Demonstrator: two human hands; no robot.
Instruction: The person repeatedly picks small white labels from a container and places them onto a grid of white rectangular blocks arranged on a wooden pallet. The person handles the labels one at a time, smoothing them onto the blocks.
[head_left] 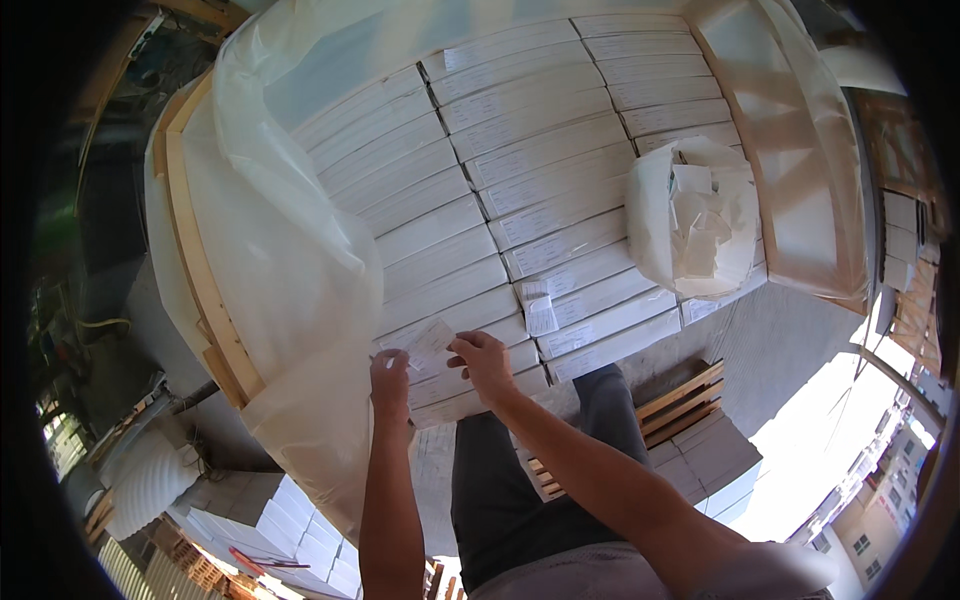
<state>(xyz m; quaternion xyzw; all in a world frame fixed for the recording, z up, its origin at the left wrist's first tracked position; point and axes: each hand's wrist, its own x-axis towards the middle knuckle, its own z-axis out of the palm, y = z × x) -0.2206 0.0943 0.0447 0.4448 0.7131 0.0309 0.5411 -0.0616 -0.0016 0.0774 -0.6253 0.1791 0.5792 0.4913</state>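
Note:
A white paper label (428, 346) is stretched between my two hands, low over the front of the packed white boxes (440, 250). The thumb and fingers of my right hand (484, 366) pinch its right side. At its lower left, my left hand (390, 378) is closed with the fingertips on the label's edge. To the right of my right hand, a small bundle of printed white slips (540, 312) lies on the boxes. Many box ends carry stuck-on printed labels.
A bag of crumpled paper scraps (697, 225) stands on the boxes at the right. Translucent plastic sheeting (300, 220) drapes the left side, over a wooden frame (190, 240). Wooden slats (680, 400) and more boxes (705, 455) are behind my legs on the right.

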